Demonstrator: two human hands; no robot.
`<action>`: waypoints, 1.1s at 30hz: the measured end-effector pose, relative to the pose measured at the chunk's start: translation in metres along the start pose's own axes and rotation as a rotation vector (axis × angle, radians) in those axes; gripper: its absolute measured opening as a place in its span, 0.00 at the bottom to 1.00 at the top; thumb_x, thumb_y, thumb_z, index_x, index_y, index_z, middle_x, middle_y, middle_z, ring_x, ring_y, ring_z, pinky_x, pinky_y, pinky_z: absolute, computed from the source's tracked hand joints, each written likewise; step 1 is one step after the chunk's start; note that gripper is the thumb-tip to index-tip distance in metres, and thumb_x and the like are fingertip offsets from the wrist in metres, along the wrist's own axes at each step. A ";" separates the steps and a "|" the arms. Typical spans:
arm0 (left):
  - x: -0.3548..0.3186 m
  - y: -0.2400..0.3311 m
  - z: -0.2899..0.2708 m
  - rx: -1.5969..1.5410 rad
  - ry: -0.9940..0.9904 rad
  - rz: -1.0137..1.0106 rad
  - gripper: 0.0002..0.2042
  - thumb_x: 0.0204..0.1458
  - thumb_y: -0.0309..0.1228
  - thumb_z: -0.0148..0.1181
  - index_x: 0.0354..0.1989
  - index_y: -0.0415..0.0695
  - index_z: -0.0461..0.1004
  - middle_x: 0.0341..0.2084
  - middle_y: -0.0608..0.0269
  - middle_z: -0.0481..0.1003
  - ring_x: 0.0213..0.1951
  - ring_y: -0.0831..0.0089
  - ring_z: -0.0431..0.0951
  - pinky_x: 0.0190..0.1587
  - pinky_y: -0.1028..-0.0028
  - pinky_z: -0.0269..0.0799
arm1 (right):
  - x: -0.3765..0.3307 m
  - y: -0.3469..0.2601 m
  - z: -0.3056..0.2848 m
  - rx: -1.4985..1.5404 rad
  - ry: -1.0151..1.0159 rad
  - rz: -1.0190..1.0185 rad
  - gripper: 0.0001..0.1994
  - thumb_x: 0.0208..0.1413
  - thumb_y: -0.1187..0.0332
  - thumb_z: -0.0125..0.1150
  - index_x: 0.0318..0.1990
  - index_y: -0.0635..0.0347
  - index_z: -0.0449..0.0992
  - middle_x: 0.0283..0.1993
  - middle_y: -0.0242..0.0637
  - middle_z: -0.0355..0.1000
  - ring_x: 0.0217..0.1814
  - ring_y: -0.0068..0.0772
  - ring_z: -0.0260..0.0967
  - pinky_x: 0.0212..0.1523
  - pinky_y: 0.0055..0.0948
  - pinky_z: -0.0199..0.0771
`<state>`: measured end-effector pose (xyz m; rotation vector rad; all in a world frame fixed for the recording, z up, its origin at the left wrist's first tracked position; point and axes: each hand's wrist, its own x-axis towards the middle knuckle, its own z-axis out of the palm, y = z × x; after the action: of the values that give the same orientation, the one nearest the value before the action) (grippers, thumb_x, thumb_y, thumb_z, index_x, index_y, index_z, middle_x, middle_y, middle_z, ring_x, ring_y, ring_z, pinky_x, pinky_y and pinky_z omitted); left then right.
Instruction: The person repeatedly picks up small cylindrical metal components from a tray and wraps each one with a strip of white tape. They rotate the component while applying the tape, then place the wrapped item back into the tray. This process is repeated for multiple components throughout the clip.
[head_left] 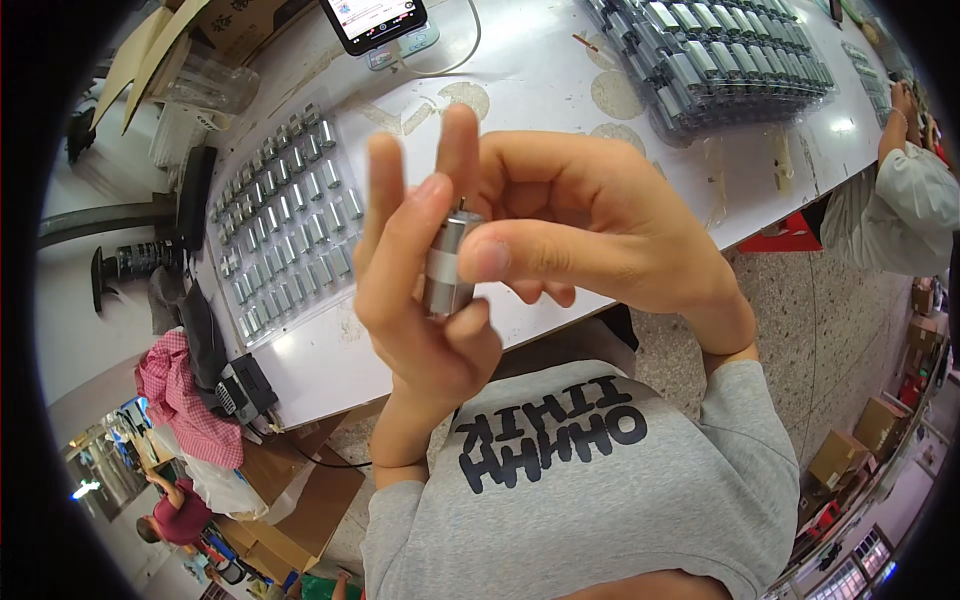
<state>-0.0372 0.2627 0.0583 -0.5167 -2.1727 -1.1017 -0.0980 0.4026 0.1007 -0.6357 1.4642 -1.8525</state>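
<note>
A small silvery cylindrical electric motor (447,268) with a thin shaft at its upper end is held up in front of my chest, above the table's near edge. My left hand (415,285) is closed round it from the left, with some fingers pointing up. From the right, my right hand (610,215) presses its thumb against the motor's side, the other fingers curled behind. Beyond the left hand, a clear plastic tray (283,325) on the table carries rows of similar motors (290,235).
A white table (540,70) bears a stack of motor-filled trays (725,70) at the far right and a lit phone (375,20) on a stand with a cable. Cardboard boxes (245,25) stand at the far left. Another person (890,205) is at the table's right end.
</note>
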 end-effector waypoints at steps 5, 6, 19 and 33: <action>0.006 0.006 0.003 0.667 -0.082 0.045 0.18 0.58 0.35 0.33 0.53 0.36 0.53 0.55 0.51 0.58 0.62 0.56 0.43 0.59 0.64 0.36 | 0.006 0.016 -0.007 0.047 0.028 -0.121 0.12 0.52 0.62 0.54 0.30 0.63 0.68 0.18 0.27 0.64 0.19 0.14 0.61 0.17 0.13 0.60; 0.007 0.008 0.002 0.694 -0.094 0.025 0.19 0.58 0.35 0.33 0.53 0.37 0.54 0.55 0.52 0.58 0.62 0.56 0.43 0.59 0.65 0.37 | 0.007 0.018 -0.009 0.024 0.042 -0.151 0.11 0.52 0.62 0.53 0.30 0.63 0.67 0.18 0.27 0.64 0.19 0.13 0.61 0.16 0.13 0.59; 0.023 0.014 -0.016 -0.104 -0.145 -0.196 0.21 0.40 0.20 0.59 0.45 0.32 0.63 0.43 0.53 0.68 0.38 0.76 0.69 0.43 0.77 0.64 | -0.003 0.010 -0.013 -0.336 0.173 -0.407 0.08 0.49 0.69 0.56 0.28 0.64 0.68 0.24 0.29 0.65 0.27 0.14 0.61 0.27 0.14 0.59; 0.010 0.014 -0.018 -0.630 -0.013 -0.524 0.24 0.43 0.30 0.60 0.46 0.34 0.58 0.34 0.58 0.68 0.30 0.76 0.71 0.36 0.79 0.67 | -0.009 0.004 -0.016 -0.125 0.045 -0.209 0.06 0.48 0.71 0.56 0.27 0.65 0.70 0.24 0.29 0.66 0.28 0.15 0.59 0.30 0.15 0.56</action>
<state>-0.0298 0.2568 0.0815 -0.2060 -1.9915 -2.0961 -0.1028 0.4185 0.0929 -0.8402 1.6047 -1.9536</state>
